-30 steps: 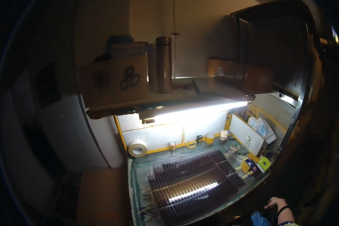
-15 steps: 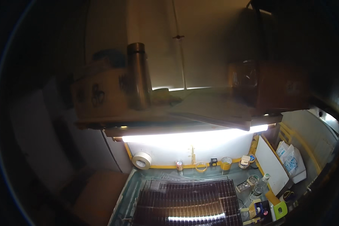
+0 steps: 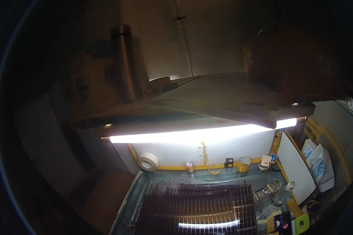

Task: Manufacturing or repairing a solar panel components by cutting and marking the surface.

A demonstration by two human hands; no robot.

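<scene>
The worktable (image 3: 126, 211) bears dark gridded sheets (image 3: 208, 209) at the near middle, cut off by the lower edge. The hand seen at near right a second ago has left the view, so whether either hand is apart or clamped on anything cannot be told, and the sheets' visible part lies untouched. Farther back come a clear bottle (image 3: 281, 199) on the right, a white tape roll (image 3: 153, 158) at far left and a lit tube light (image 3: 164, 136).
</scene>
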